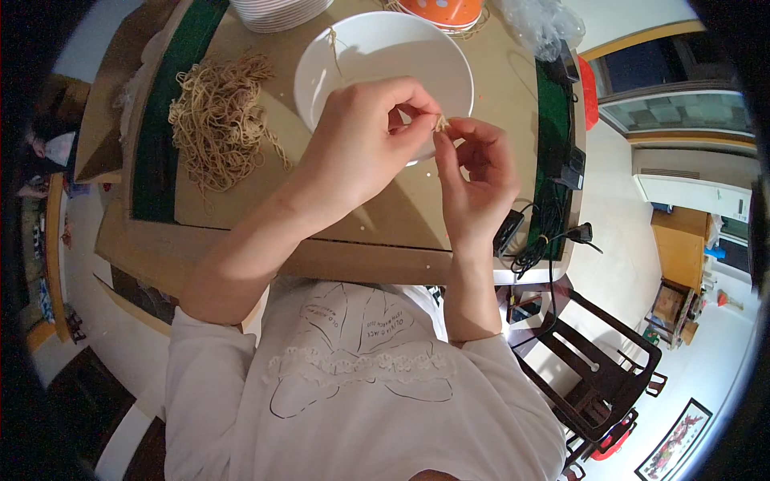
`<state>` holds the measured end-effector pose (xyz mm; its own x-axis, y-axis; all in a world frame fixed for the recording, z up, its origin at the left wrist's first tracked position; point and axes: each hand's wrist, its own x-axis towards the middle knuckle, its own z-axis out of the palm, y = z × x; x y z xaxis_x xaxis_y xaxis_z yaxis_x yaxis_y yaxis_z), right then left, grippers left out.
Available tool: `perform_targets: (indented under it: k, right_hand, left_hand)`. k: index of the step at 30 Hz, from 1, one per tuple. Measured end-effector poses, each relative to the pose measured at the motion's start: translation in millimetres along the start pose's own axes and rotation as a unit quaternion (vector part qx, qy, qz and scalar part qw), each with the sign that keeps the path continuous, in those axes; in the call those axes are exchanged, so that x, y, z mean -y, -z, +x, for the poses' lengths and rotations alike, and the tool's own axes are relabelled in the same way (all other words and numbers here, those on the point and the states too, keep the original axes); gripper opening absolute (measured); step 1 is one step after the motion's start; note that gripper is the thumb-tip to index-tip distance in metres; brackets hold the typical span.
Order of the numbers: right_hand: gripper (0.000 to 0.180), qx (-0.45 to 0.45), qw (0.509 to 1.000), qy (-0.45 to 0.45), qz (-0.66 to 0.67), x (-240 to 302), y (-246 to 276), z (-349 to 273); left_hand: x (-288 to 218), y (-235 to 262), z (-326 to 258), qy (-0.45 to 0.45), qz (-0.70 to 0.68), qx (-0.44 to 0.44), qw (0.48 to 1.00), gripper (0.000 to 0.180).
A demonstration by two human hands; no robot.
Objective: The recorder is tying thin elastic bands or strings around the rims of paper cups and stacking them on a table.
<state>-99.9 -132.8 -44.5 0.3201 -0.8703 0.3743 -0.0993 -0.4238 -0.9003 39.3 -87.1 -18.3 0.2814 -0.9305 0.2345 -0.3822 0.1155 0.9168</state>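
Above the near side of a large white bowl (305,80), my left hand (365,140) and my right hand (480,164) meet fingertip to fingertip. Both pinch a small twisted bit of tan cord (441,123), mostly hidden by the fingers. Another thin strand (334,52) of the same colour hangs inside the bowl's left wall. A loose, tangled pile of tan cords (223,120) lies on the table to the left, its loose ends trailing toward the bowl. My left forearm crosses in front of the table's near edge.
On the brown-topped table (385,220), a stack of white plates (281,10) and an orange dotted bowl (443,11) stand at the back. A clear plastic bag (541,28) lies far right. Black cables (536,244) and adapters line the right edge. A dark chair (593,369) stands right.
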Motion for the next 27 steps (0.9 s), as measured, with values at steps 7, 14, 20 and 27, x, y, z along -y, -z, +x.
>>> perform_targets:
  k: [7, 14, 20, 27]
  right_hand:
    - [0.017, -0.001, 1.0, 0.001, 0.002, 0.1, 0.1, 0.0]
    - [0.01, -0.02, 0.998, -0.034, 0.049, -7.1, -0.3, -1.5]
    - [0.009, -0.019, 0.999, -0.012, 0.025, -9.5, -0.4, -0.8]
    - [0.011, -0.006, 1.0, 0.012, -0.008, -6.7, -0.3, 0.0]
  left_hand:
    - [-1.6, 1.3, -0.9, 0.027, -0.002, 0.012, 1.0, 0.009]
    - [1.5, -1.4, 0.2, 0.008, -0.025, -0.007, 1.0, 0.009]
    - [-2.6, 2.7, -1.2, 0.057, 0.0, 0.038, 0.998, 0.012]
    - [-0.1, 2.2, -0.5, 0.043, 0.003, 0.031, 0.999, 0.011]
